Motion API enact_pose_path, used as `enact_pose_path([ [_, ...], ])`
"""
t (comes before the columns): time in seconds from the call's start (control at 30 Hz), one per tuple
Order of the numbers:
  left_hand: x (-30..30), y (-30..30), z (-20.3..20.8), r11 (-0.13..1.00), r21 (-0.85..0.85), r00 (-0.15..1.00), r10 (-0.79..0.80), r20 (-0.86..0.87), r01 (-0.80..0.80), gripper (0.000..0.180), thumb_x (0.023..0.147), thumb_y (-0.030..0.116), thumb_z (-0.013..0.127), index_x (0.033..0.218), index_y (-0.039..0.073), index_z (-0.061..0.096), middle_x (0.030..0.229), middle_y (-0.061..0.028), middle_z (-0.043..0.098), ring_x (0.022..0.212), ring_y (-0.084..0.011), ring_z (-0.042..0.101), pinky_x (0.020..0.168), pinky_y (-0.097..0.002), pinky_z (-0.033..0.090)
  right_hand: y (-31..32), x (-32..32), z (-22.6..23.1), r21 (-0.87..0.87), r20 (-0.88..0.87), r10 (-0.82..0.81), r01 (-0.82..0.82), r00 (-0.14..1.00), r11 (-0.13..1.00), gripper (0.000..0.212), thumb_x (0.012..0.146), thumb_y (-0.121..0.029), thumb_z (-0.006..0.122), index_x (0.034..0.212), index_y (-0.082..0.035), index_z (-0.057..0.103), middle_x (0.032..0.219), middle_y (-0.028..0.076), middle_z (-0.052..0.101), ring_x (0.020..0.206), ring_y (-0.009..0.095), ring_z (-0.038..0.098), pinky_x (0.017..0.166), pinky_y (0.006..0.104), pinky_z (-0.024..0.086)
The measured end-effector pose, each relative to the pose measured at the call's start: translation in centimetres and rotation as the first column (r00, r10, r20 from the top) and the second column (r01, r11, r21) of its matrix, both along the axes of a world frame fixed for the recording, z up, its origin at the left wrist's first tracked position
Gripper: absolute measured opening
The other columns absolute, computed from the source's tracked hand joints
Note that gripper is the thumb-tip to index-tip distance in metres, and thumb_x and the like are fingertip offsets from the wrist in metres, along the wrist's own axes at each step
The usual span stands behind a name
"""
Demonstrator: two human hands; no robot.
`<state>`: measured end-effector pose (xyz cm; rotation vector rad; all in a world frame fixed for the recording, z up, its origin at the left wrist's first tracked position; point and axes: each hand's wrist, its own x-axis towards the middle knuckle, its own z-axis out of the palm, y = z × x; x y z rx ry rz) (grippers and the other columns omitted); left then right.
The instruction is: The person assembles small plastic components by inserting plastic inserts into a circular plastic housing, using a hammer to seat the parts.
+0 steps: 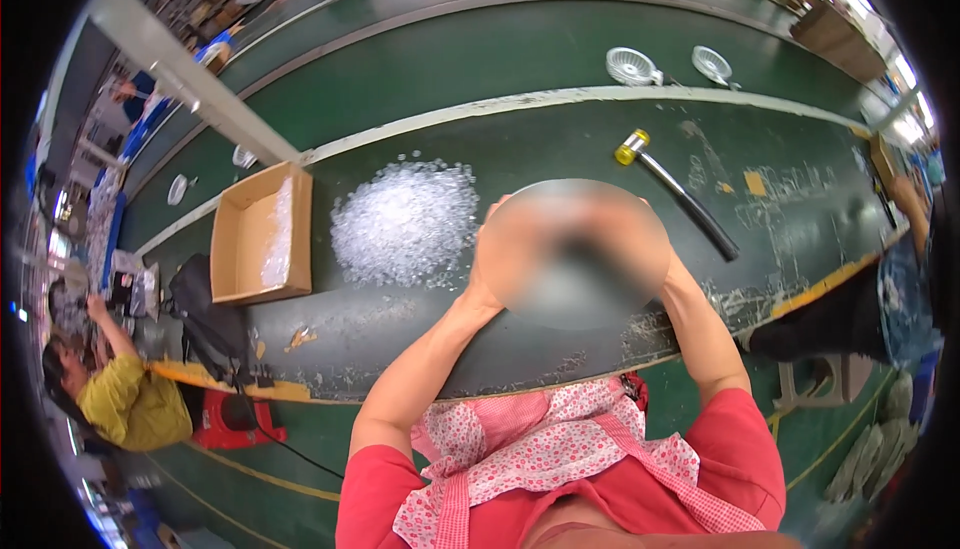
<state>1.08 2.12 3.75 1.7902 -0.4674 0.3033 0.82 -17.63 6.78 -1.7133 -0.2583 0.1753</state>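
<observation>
Both my hands are together over the dark workbench point(500, 349), in front of my body. A round blur covers my left hand point(512, 259) and my right hand point(637, 249), so their fingers do not show. Whatever may be between them cannot be made out either. To the left of my left hand lies a heap of small clear plastic pieces point(405, 224). A mallet point(685, 196) with a yellow head and a black handle rests on the bench, to the right of and beyond my right hand.
Left of the heap, a cardboard box point(236, 219) stands with clear plastic in it. Beyond the bench, a green conveyor belt point(450, 69) carries round white parts point(632, 67). A grey post point(190, 74) rises at the far left. Other people sit on both sides, one in a yellow top point(135, 404).
</observation>
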Motion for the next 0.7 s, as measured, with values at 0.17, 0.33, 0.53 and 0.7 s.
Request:
enact_pose_path([
  [0.17, -0.1, -0.1, 0.3, 0.873, -0.442, 0.862, -0.375, -0.341, 0.205, 0.021, 0.087, 0.008, 0.075, 0.104, 0.000, 0.065, 0.094, -0.0037, 0.069, 0.088, -0.0086, 0.063, 0.077, -0.0246, 0.051, 0.2, -0.5, 0.2, -0.097, 0.248, -0.033, 0.058, 0.968, 0.994, 0.013, 0.089, -0.006, 0.069, 0.099, 0.002, 0.070, 0.087, 0.004, 0.068, 0.084, 0.012, 0.061, 0.081, 0.0269, 0.048],
  [0.33, -0.2, -0.7, 0.2, 0.994, 0.091, 0.997, 0.060, 0.045, -0.064, 0.037, 0.085, 0.003, 0.073, 0.117, 0.001, 0.056, 0.120, -0.0121, 0.060, 0.111, -0.0252, 0.058, 0.095, -0.0360, 0.047, -0.2, 1.5, -1.3, -0.094, 0.281, -0.293, 0.330, 0.914, 0.939, 0.013, 0.091, -0.008, 0.067, 0.096, 0.004, 0.069, 0.081, 0.002, 0.066, 0.077, 0.008, 0.057, 0.072, 0.0248, 0.047],
  [0.53, -0.7, -1.7, -2.5, 0.817, 0.558, 0.896, -0.130, 0.426, -0.147, 0.041, 0.080, 0.021, 0.077, 0.112, 0.002, 0.061, 0.120, -0.0136, 0.058, 0.114, -0.0325, 0.053, 0.098, -0.0468, 0.042, -2.1, 2.8, -5.2, -0.555, 0.578, 0.029, 0.367, 0.815, 0.747, 0.017, 0.086, -0.013, 0.070, 0.099, -0.003, 0.067, 0.098, 0.011, 0.065, 0.091, 0.030, 0.057, 0.083, 0.0417, 0.043],
  [0.7, -1.3, -1.5, -2.9, 0.771, 0.611, 0.894, -0.134, 0.428, -0.178, 0.047, 0.081, 0.023, 0.077, 0.119, 0.000, 0.061, 0.125, -0.0143, 0.059, 0.118, -0.0330, 0.054, 0.099, -0.0457, 0.045, -5.7, 1.1, -2.4, -0.605, 0.521, 0.089, 0.293, 0.849, 0.741, 0.036, 0.089, -0.014, 0.067, 0.124, -0.006, 0.062, 0.124, 0.015, 0.058, 0.118, 0.034, 0.052, 0.101, 0.0431, 0.040],
])
